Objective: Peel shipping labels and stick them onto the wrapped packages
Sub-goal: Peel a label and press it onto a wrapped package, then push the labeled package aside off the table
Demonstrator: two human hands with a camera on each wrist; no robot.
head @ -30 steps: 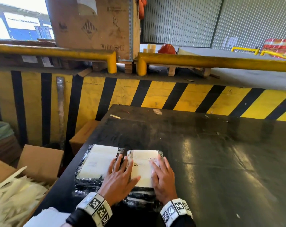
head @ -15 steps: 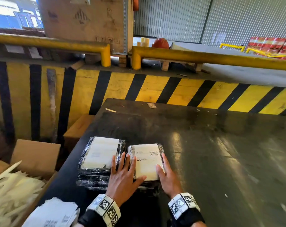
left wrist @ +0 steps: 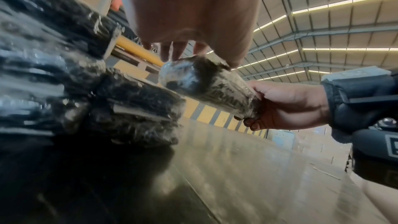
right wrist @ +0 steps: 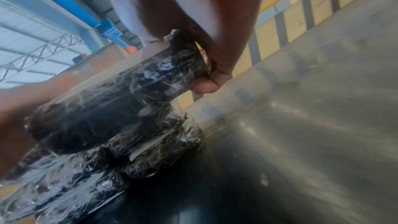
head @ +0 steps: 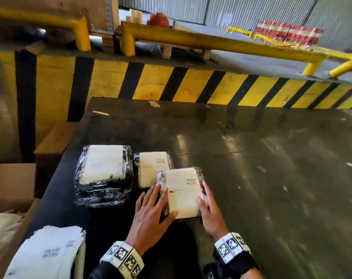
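Labelled package [head: 182,193] held clear of dark table [head: 271,178], just right of and nearer than labelled stack [head: 154,169]. Left hand [head: 151,214] grips its left edge, thumb on label. Right hand [head: 210,213] grips right edge, fingers curled beneath. Taller stack [head: 104,174] left of labelled stack. Label sheets [head: 46,254] near-left of it.
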